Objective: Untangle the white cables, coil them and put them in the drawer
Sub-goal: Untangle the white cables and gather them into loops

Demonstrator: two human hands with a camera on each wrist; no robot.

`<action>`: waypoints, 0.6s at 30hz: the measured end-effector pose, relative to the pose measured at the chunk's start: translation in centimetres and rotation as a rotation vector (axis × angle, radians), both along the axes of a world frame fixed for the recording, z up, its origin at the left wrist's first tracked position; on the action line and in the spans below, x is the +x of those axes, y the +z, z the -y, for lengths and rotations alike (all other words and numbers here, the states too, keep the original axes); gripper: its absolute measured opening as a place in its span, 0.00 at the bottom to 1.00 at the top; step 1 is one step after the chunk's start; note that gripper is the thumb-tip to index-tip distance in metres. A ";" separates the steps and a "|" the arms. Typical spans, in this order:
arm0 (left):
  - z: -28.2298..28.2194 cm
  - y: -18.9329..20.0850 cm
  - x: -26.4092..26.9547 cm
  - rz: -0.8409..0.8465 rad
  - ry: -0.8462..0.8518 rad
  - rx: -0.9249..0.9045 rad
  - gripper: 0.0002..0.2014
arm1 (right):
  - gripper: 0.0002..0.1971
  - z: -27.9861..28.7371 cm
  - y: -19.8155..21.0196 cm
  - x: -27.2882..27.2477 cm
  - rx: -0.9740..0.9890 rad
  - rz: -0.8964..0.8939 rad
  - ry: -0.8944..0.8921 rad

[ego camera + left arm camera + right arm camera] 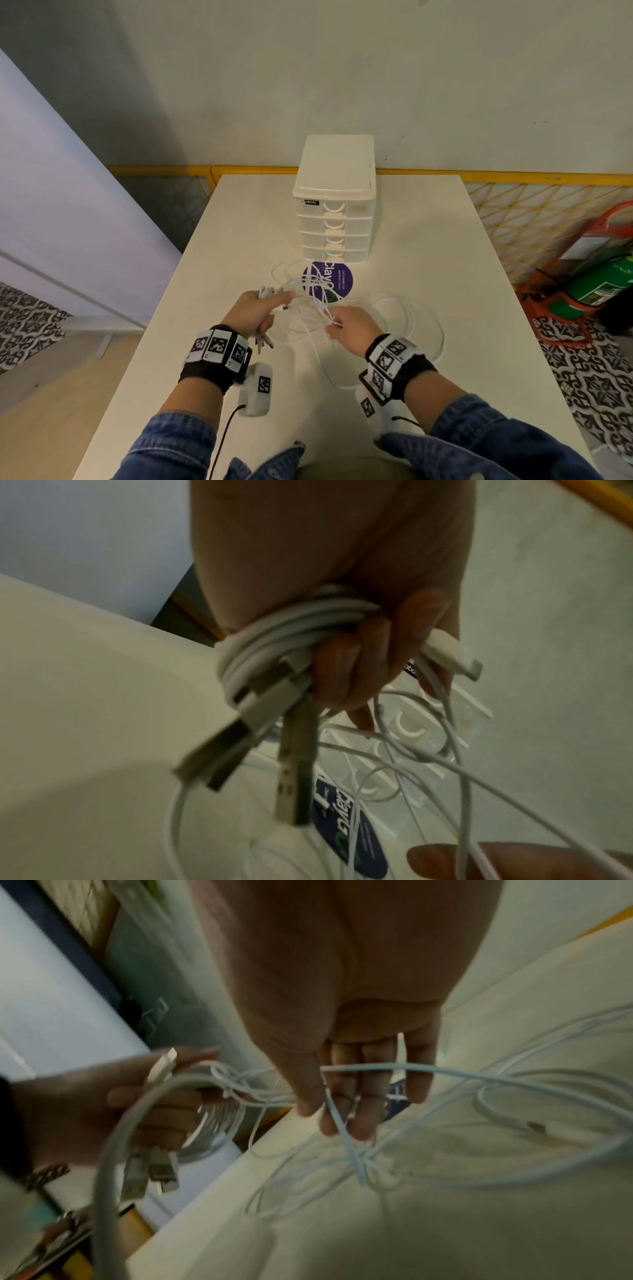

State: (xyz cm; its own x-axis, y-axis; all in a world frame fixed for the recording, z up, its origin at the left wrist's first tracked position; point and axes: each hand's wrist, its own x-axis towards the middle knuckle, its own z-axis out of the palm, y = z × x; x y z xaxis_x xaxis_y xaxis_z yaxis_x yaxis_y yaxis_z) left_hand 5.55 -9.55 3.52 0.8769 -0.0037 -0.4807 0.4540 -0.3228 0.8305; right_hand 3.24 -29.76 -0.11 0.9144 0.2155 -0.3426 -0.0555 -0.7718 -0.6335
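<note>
While the left hand (255,310) clamps a finished coil (291,631) of white cables (317,294), plugs dangling, so it cannot spring apart, the right hand (349,329) pinches a loose strand just beside it, likely to tease out the knot. Slack loops spill right across the table (428,246). Farther off, the drawer unit (334,212) stands with every drawer closed.

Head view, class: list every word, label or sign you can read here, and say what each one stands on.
"abox" on a black label, its first letters unclear, at the top left of the white drawer unit.
"Clay" in large white letters, cut off by cables, on the round purple sticker on the table.
"Let's keep our", small, on the same sticker; the rest is too small to read.
Black-and-white square codes on the wristbands: patterns, no words.
</note>
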 end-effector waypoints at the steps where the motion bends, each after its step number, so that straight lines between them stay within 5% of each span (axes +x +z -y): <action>1: 0.2 -0.1 -0.1 -0.008 0.000 0.006 0.17 | 0.11 -0.2 -0.3 0.0 0.023 0.032 0.005; 6: 1.0 -1.0 0.0 0.092 0.218 0.085 0.18 | 0.13 1.1 0.7 0.8 0.105 0.242 -0.133; 11: -0.6 -1.5 1.0 0.145 0.441 0.015 0.16 | 0.14 8.4 0.9 1.4 0.186 0.356 -0.703; 14: -0.2 -1.3 1.0 0.176 0.427 -0.013 0.15 | 0.15 11.8 -0.5 1.0 0.093 0.239 -0.861; 18: 2.0 -0.4 0.8 0.222 0.229 -0.028 0.14 | 0.24 12.1 -1.6 0.7 -0.021 0.086 -0.835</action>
